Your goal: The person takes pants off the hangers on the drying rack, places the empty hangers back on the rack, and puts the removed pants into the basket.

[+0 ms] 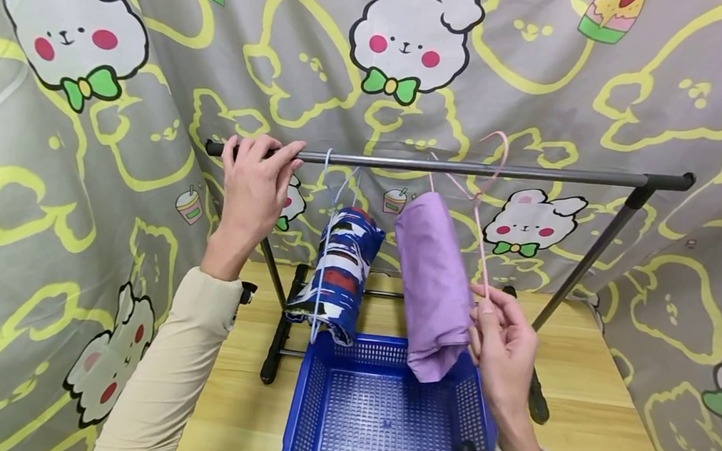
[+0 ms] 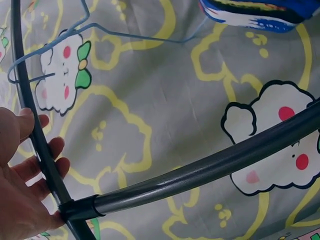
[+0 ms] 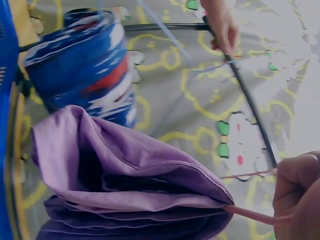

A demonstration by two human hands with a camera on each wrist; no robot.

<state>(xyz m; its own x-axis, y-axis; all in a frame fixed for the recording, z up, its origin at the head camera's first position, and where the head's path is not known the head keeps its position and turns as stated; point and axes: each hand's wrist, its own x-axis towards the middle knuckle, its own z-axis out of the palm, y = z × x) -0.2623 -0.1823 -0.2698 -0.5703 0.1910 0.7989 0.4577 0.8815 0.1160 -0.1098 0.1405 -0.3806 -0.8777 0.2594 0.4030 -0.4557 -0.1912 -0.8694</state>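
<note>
My left hand [image 1: 249, 191] grips the metal rail [image 1: 405, 163] of a small clothes rack near its left end, thumb and fingers around the bar. In my right hand [image 1: 508, 346] I pinch the side of a pink hanger [image 1: 481, 243]. Over this hanger drapes a folded purple garment [image 1: 432, 282], its layers visible in the right wrist view. The pink hook overlaps the rail in the head view. Left of it, a folded blue, red and white patterned garment [image 1: 347, 267] hangs from the rail on a light blue hanger [image 1: 324, 251].
A blue plastic basket [image 1: 296, 406] with perforated walls sits on the wooden table [image 1: 590, 403] below the garments. The rack's right post [image 1: 590, 263] slants down to its feet. A grey curtain [image 1: 328, 8] with cartoon rabbits surrounds the table.
</note>
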